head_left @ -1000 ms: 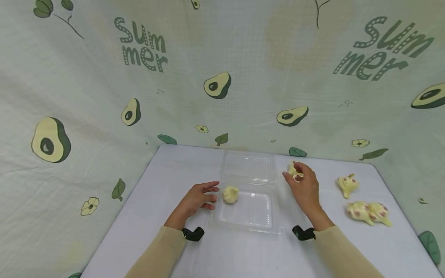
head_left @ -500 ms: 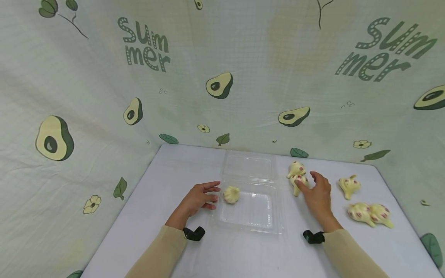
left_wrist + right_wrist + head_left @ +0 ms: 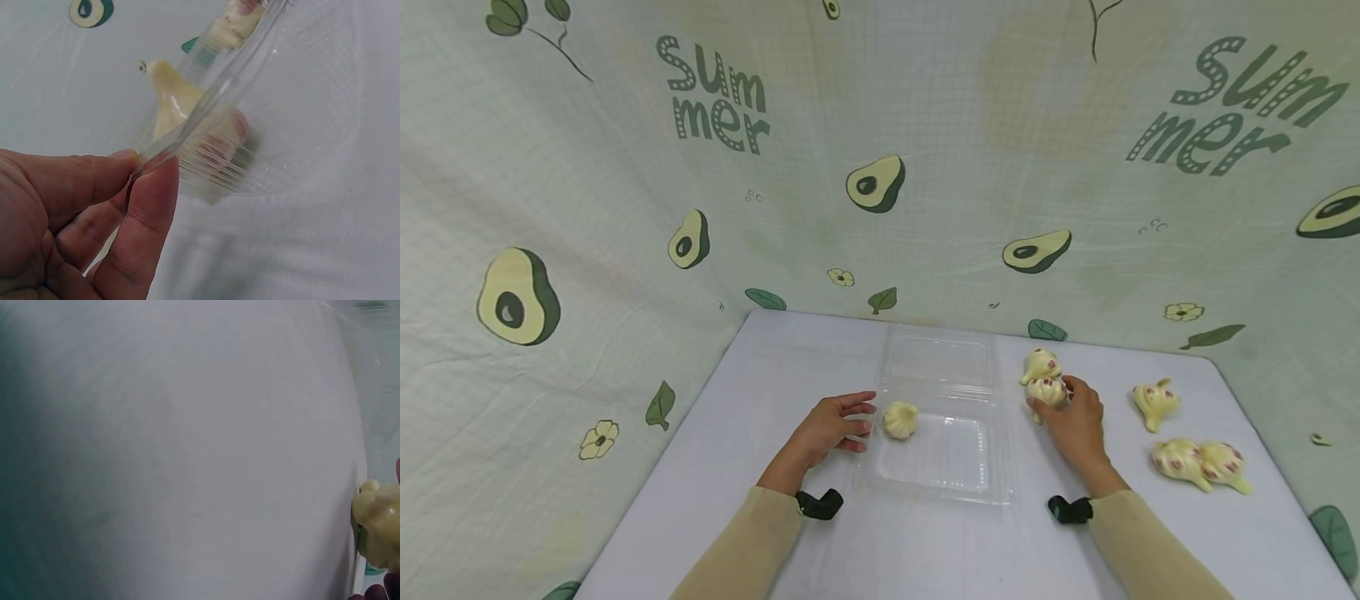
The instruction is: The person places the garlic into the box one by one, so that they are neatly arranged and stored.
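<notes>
- Watching from far off, I see the clear box (image 3: 932, 454) flat on the desk (image 3: 790, 358). Its lid (image 3: 936, 362) is folded back, I think so things can go in from the top.
- The first garlic bulb (image 3: 899, 421) sits inside, by the box's left wall. I guess that spot leaves room beside it.
- The left hand (image 3: 826, 429) pinches the edge of the box. My left wrist view shows the thumb and a finger together, with only the thin rim between them. I think this stops the light box from sliding. The other fingers look a bit spread.
- The right hand (image 3: 1078, 425) is curled round the near bulb (image 3: 1047, 390), thumb on one side and fingers on the other. They are as far apart as the bulb is fat. I can't tell how hard they squeeze, or if it is lifted.
- The far bulb (image 3: 1042, 365) is right up against it, so I think the fingers must go round the free sides.
- Well off to the right lie the lone bulb (image 3: 1156, 404) and the touching pair (image 3: 1178, 458), maybe out of the way but in reach.
</notes>
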Tool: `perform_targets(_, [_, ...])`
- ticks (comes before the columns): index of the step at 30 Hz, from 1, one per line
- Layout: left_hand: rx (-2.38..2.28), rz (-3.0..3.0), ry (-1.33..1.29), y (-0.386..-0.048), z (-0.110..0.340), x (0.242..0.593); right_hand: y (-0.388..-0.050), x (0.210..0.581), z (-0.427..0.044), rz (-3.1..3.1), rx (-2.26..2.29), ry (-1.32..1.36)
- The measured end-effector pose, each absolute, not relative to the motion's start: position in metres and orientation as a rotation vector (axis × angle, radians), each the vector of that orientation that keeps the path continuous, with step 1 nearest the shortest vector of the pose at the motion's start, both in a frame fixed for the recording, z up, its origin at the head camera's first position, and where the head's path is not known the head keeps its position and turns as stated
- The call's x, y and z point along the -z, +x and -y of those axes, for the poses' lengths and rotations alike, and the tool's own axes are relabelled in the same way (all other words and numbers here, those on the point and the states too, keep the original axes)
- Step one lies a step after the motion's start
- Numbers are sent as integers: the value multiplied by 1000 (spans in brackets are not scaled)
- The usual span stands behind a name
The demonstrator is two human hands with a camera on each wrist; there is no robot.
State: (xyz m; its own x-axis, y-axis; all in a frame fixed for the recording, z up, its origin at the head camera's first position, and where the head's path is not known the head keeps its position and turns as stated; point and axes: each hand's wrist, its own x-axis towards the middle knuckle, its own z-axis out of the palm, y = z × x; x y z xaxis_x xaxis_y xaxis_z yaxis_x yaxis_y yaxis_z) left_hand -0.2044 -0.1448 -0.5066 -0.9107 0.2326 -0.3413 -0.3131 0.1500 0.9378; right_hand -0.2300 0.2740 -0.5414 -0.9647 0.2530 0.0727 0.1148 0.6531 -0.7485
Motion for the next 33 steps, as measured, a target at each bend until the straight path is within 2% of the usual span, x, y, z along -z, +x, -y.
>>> perform_targets(33, [-1812,-2028,-79,-204,145,508,-220,540,-283,2790,-1234,-353])
